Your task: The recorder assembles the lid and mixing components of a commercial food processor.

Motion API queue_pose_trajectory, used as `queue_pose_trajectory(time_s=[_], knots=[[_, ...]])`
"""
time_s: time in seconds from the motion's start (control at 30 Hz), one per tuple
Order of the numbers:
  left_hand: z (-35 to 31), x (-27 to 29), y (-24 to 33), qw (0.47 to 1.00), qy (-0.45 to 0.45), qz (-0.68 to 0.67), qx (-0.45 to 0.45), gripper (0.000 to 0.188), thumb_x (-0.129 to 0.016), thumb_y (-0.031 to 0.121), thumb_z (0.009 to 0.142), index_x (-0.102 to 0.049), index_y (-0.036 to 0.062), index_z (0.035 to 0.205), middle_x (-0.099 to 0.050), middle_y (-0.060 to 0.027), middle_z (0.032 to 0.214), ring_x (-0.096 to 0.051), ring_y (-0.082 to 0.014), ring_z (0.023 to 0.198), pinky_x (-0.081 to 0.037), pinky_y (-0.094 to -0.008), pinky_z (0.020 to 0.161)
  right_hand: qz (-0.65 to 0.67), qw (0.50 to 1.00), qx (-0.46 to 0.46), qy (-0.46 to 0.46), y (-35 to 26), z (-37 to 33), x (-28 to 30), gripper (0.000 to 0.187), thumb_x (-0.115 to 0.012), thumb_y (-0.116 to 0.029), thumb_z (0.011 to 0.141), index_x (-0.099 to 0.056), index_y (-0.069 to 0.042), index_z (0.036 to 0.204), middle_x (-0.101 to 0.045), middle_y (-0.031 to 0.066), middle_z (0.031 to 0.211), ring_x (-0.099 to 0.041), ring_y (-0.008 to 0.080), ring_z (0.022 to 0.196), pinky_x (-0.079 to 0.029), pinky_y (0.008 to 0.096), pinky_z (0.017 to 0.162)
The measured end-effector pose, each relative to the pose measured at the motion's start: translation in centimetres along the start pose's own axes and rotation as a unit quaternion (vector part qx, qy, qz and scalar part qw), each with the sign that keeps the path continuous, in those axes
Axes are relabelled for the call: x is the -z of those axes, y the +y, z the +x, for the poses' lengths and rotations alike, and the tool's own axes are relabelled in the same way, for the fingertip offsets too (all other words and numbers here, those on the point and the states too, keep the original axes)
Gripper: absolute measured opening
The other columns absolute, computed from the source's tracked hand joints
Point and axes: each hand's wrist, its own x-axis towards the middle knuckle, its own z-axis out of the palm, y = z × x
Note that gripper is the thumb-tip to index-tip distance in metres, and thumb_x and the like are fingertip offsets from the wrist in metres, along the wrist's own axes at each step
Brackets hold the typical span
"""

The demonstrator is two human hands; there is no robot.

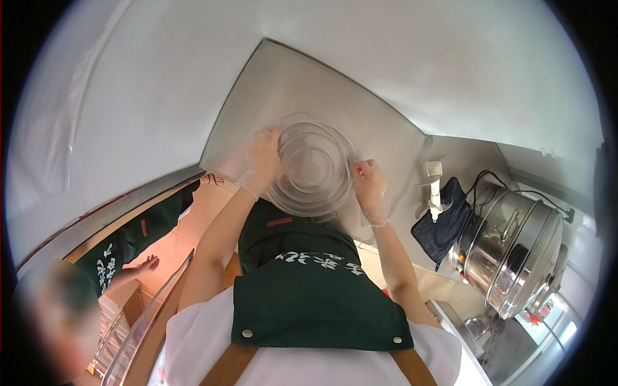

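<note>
Overhead, both gloved hands grip a clear round bowl [313, 168] by its rim, the left hand [262, 159] closed on its left edge and the right hand [367, 184] closed on its right edge, holding it up against a grey metal panel [283, 90] above the person's dark green apron [309, 289]. Off to the right, a large steel steamer pot [515, 251] stands on the surface beside a dark folded cloth [444, 225], while another person's hand [149, 264] shows at lower left.
</note>
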Motion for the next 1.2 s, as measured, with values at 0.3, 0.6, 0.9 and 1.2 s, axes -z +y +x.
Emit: queue_pose_trajectory(time_s=[0.3,0.6,0.9,1.2], knots=[[-1.7,1.2,-0.4,0.999,0.032,-0.016,0.012,0.042,-0.052,0.003,0.083,-0.049,0.0120,0.124,-0.055,-0.0174,0.107,-0.060,-0.0396,0.091,-0.051,-0.0470,0.074,-0.224,0.974,-0.003,-0.042,-2.0,-0.5,-1.9,0.007,-0.064,-0.016,0.081,-0.067,-0.010,0.079,-0.061,0.0098,0.084,-0.063,0.0276,0.083,-0.053,0.0392,0.066],[-3.5,0.3,-0.9,0.997,0.043,0.036,0.051,0.038,-0.056,0.006,0.081,-0.048,0.0102,0.117,-0.055,-0.0165,0.103,-0.063,-0.0373,0.085,-0.053,-0.0471,0.068,-0.165,0.986,-0.007,0.035,-2.7,-1.0,-2.3,0.007,-0.061,-0.013,0.082,-0.057,-0.007,0.080,-0.057,0.0101,0.084,-0.062,0.0283,0.076,-0.053,0.0387,0.059],[0.7,2.6,2.2,0.997,0.044,0.042,-0.051,0.026,-0.059,0.013,0.084,-0.054,0.0059,0.109,-0.056,-0.0142,0.106,-0.059,-0.0335,0.099,-0.052,-0.0436,0.078,-0.124,0.987,0.034,0.099,-1.5,-1.3,-2.8,0.008,-0.061,-0.014,0.084,-0.056,-0.008,0.080,-0.057,0.0084,0.084,-0.061,0.0297,0.064,-0.050,0.0412,0.051],[7.0,-0.2,3.6,0.930,0.101,-0.026,-0.352,0.018,-0.056,0.004,0.080,-0.058,0.0076,0.098,-0.057,-0.0098,0.103,-0.059,-0.0284,0.099,-0.052,-0.0388,0.080,-0.068,0.989,0.059,0.119,-0.8,-1.1,-2.8,0.007,-0.060,-0.010,0.087,-0.055,-0.007,0.090,-0.058,0.0097,0.089,-0.062,0.0304,0.065,-0.050,0.0401,0.052]])
